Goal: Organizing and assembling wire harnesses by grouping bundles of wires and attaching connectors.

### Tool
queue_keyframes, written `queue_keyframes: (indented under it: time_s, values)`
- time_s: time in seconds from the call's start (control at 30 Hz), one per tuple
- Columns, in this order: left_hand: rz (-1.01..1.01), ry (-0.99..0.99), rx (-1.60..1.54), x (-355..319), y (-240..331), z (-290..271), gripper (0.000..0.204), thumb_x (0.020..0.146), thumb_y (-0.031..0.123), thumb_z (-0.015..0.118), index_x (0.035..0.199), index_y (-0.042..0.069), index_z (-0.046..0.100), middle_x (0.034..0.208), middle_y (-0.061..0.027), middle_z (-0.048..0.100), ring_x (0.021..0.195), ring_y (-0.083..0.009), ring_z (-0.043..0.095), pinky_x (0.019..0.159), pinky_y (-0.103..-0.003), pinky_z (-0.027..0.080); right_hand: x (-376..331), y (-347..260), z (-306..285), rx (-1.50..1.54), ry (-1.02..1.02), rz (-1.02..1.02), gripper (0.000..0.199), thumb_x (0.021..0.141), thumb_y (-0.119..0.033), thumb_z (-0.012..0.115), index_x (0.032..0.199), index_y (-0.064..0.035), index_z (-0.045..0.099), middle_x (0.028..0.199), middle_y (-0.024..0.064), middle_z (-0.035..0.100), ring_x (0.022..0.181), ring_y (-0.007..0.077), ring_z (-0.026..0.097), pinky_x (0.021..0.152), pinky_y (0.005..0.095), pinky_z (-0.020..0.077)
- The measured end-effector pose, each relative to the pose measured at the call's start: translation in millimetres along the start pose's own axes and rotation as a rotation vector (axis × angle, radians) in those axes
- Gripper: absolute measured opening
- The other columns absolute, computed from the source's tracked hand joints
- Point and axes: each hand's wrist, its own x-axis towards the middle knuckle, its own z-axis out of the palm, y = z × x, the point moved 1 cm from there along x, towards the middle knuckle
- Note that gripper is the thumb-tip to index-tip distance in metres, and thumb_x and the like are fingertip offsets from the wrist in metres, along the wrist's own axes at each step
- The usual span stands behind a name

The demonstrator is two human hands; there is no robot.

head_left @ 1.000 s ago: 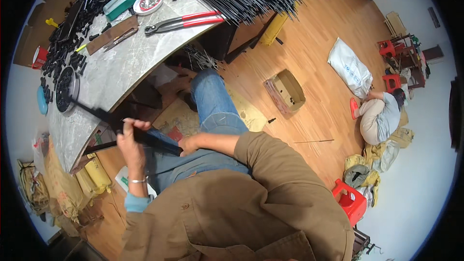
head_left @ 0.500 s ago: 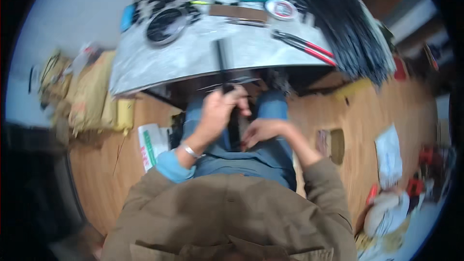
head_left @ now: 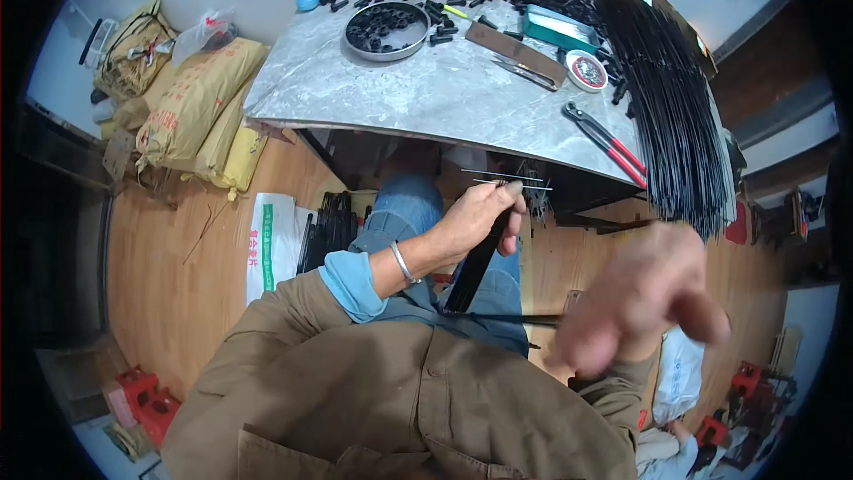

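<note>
My left hand (head_left: 487, 220), with a metal bangle at its wrist, is closed above my lap around a long, black, bar-like piece (head_left: 475, 271) that slants down between my thighs. Several thin metal wires (head_left: 511, 180) lie crosswise at its fingertips, just below the table edge. My right hand (head_left: 644, 298) is raised to the right, large and smeared by motion, its fingers bent downward. A thin black strip (head_left: 511, 317) runs across from the bar's lower end and disappears behind that hand. Whether the right fingers hold it cannot be made out.
On the grey marbled table (head_left: 293, 89) are a round tin (head_left: 391, 52) of black parts, red-handled pliers (head_left: 604, 144), a small white dish (head_left: 586, 71) and a green box (head_left: 560, 31). Long black rods (head_left: 675, 116) hang over its right edge. Sacks (head_left: 195, 116) are piled at left.
My right hand has moved from my lap out to the right and upward. The left hand, still gripping, has shifted right; the black piece no longer sticks up past the table edge. The view has turned.
</note>
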Motion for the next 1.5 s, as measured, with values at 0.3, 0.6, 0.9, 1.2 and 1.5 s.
queue_keyframes:
  time_s: [0.3,0.6,0.9,1.2,1.5]
  values:
    - [-0.017,-0.007,0.009,-16,13,13,0.040,0.098,0.029,0.046,0.129,0.006,0.036,0.105,-0.0171,0.061,0.080,-0.0206,0.066,0.066,-0.030,0.055,-26,67,-20,-0.939,0.437,0.765,0.015,0.087,-0.007,0.061,0.097,0.0029,0.066,0.083,0.0070,0.067,0.074,0.0114,0.059,0.069,0.0250,0.0471]
    - [-0.003,0.002,-0.045,-14,12,8,0.046,0.099,0.038,0.045,0.133,0.008,0.040,0.109,-0.0145,0.061,0.085,-0.0184,0.066,0.070,-0.030,0.056,-32,61,-30,-0.816,0.422,0.950,0.014,0.086,-0.009,0.062,0.085,0.0053,0.065,0.067,0.0022,0.060,0.064,0.0063,0.051,0.058,0.0239,0.0436]
    - [-0.030,0.012,-0.059,-10,11,6,0.043,0.098,0.043,0.044,0.117,0.004,0.050,0.094,-0.0089,0.063,0.077,-0.0149,0.064,0.062,-0.026,0.053,-41,63,-35,-0.923,0.380,0.875,0.017,0.087,-0.010,0.057,0.078,0.0051,0.058,0.059,0.0054,0.054,0.056,0.0109,0.051,0.054,0.0276,0.0440]
    - [0.272,-0.033,0.410,2,14,-21,0.027,0.094,0.018,0.054,0.108,-0.001,0.067,0.116,-0.0097,0.061,0.108,-0.0162,0.054,0.098,-0.032,0.040,-65,100,-31,0.120,0.054,1.021,0.035,0.077,-0.003,0.063,0.111,0.0034,0.060,0.102,0.0110,0.066,0.098,0.0179,0.062,0.088,0.0303,0.0483]
    - [-0.127,-0.178,0.268,12,50,-50,0.044,0.098,0.027,0.051,0.136,0.006,0.047,0.087,0.0004,0.058,0.060,-0.0060,0.052,0.054,-0.017,0.045,-40,162,34,0.629,0.857,0.556,0.035,0.091,-0.012,0.059,0.116,0.0092,0.049,0.103,0.0228,0.062,0.095,0.0344,0.064,0.086,0.0453,0.0554]
